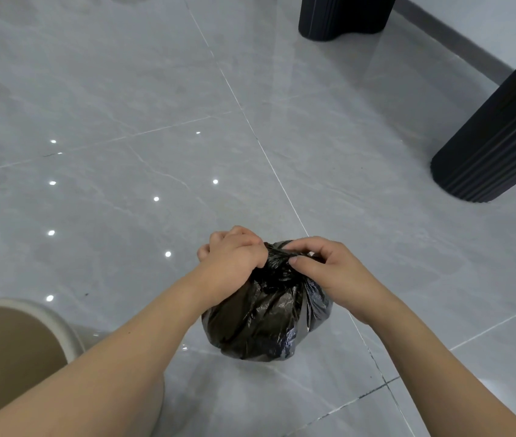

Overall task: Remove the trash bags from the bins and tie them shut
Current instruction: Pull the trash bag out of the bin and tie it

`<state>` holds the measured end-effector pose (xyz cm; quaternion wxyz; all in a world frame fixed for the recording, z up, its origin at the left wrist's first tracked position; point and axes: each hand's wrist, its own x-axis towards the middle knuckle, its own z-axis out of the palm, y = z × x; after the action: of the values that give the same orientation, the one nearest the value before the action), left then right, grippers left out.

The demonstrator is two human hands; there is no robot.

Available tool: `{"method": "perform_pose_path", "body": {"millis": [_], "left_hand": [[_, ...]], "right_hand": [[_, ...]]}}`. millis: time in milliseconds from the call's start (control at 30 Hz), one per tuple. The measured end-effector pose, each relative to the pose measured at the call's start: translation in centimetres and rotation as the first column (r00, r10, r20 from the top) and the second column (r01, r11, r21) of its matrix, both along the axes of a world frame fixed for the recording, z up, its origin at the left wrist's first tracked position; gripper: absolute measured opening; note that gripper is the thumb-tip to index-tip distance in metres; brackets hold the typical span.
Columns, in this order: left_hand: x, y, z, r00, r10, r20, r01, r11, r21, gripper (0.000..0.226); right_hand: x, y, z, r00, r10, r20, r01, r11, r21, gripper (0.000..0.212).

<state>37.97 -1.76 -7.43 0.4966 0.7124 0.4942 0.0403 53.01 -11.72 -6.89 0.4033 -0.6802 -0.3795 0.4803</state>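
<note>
Gripping the gathered neck: bag out of bin, on floor

Sitting on the grey tiled floor, the black trash bag stands full and rounded, just in front of the person and right of the beige bin at the lower left; bag and bin are apart, with the left forearm crossing between them. Left hand is curled into a fist round the bunched plastic at the top of the bag; right hand pinches the same gathered neck from the other side, thumb and forefinger closed on a twisted strand, remaining fingers bent. Both hands meet directly above the bag; whether a knot is complete cannot be told, the plastic there being hidden by the fingers. Two dark ribbed furniture legs stand well apart from the bag, at the upper right; ceiling lights reflect as bright spots on the glossy tiles.
</note>
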Motion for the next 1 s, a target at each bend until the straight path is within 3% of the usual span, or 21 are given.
{"method": "perform_pose_path", "body": {"millis": [100, 200, 300, 367, 467, 533, 600, 700, 800, 900, 1000], "left_hand": [[-0.3, -0.2, 0.3, 0.996, -0.07, -0.056, 0.079, 0.98, 0.183, 0.009], [-0.7, -0.5, -0.1, 0.982, -0.15, -0.114, 0.187, 0.859, 0.476, 0.01], [-1.2, -0.9, -0.4, 0.975, -0.176, -0.132, 0.219, 0.724, 0.654, 0.024], [-1.6, -1.4, 0.2, 0.982, -0.169, -0.086, 0.183, 0.725, 0.664, 0.033], [-2.1, -2.5, 1.3, 0.99, -0.141, -0.003, 0.12, 0.832, 0.542, 0.025], [-2.1, -3.0, 1.4, 0.995, -0.104, -0.004, 0.098, 0.928, 0.361, 0.024], [-1.9, -3.4, 1.3, 0.992, -0.107, -0.063, 0.119, 0.965, 0.234, 0.042], [-1.5, -3.6, 1.0, 0.984, -0.133, -0.119, 0.161, 0.947, 0.279, 0.027], [-1.3, -3.2, 1.6, 0.991, -0.077, -0.105, 0.107, 0.944, 0.313, 0.024], [-1.6, -1.8, 2.4, 0.99, 0.09, -0.105, -0.056, 0.954, 0.295, 0.036], [-2.0, 0.0, 2.5, 0.95, 0.311, -0.036, -0.303, 0.942, 0.14, 0.035]], "right_hand": [[0.2, 0.3, -0.1, 1.0, 0.015, 0.018, -0.013, 0.991, -0.137, 0.012], [0.6, 0.2, -0.3, 0.979, 0.031, -0.203, -0.088, 0.957, -0.277, 0.031], [0.7, 0.0, -0.3, 0.923, -0.077, -0.378, -0.059, 0.94, -0.335, 0.037], [0.9, 0.0, -0.6, 0.887, -0.129, -0.444, -0.028, 0.943, -0.331, 0.046], [0.8, 0.1, -0.8, 0.876, -0.164, -0.454, 0.013, 0.948, -0.317, 0.056], [0.6, 0.1, -0.9, 0.904, -0.168, -0.392, 0.047, 0.952, -0.301, 0.049], [0.3, 0.3, -0.8, 0.935, -0.16, -0.316, 0.074, 0.961, -0.267, 0.037], [-0.2, 0.7, -0.6, 0.972, -0.15, -0.183, 0.118, 0.977, -0.177, 0.027], [-0.4, 0.8, -0.6, 0.975, -0.159, 0.155, 0.163, 0.986, -0.013, 0.033], [0.2, 0.3, -1.2, 0.839, -0.218, 0.498, 0.175, 0.976, 0.131, 0.043], [1.0, 0.0, -1.6, 0.623, -0.18, 0.761, 0.15, 0.983, 0.11, 0.042]]}}
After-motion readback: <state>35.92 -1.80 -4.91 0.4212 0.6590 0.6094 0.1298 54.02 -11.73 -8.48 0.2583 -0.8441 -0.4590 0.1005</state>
